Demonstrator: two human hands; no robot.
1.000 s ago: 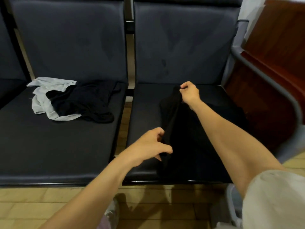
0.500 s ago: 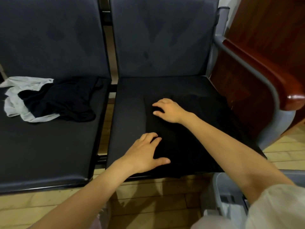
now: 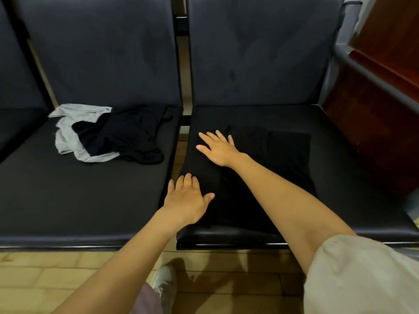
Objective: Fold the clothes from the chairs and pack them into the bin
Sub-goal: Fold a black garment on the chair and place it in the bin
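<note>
Now left hand (image 3: 184, 200) and right hand (image 3: 218, 150), fingers (image 3: 220, 138) flat (no grip), atop black garment (image 3: 288, 155) on right chair (image 3: 340, 177).

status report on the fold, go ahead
Left hand and right hand open, flat on black garment, right seat. Black and white clothes heaped on left seat.

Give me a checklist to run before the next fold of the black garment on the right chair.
1. The black garment lies flat on the right chair seat: ok.
2. The left hand presses flat on its near left part: ok.
3. The right hand presses flat farther back: ok.
4. Garment edges inside the seat: cannot tell, dark on dark.
5. The clothes pile on the left chair lies apart from this garment: ok.
6. The bin ready: cannot tell, not in view.
</note>
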